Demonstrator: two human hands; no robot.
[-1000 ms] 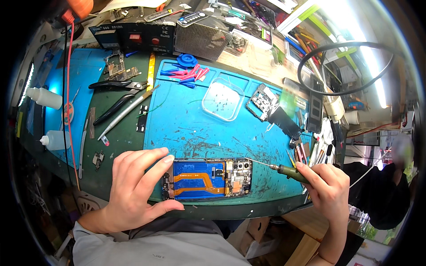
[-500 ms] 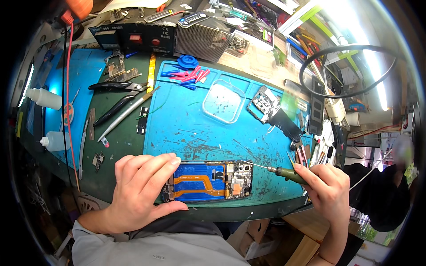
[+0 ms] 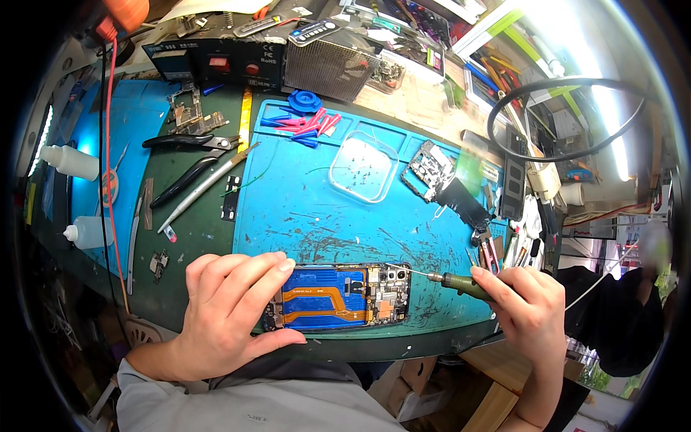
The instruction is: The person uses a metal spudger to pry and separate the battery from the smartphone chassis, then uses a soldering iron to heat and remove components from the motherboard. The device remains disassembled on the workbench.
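Note:
An opened phone lies lengthwise at the near side of the blue mat. Its inside shows a blue panel, orange ribbon cables and, at the right end, a circuit board with two round camera lenses. My left hand grips its left end, fingers over the far edge and thumb at the near edge. In my right hand is a screwdriver with a green handle. Its thin shaft points left, and the tip reaches the phone's far edge beside the lenses; whether it touches a screw cannot be made out.
A clear square tray with small dark bits stands beyond the phone. Left lie black-handled cutters and a metal knife. A phone frame sits back right. Pink and blue nozzles lie behind, before a black box. A cable loop hangs at right.
The screwdriver has shifted slightly left and its tip has moved a little along the phone's far edge. My left hand and the phone stay nearly where they were.

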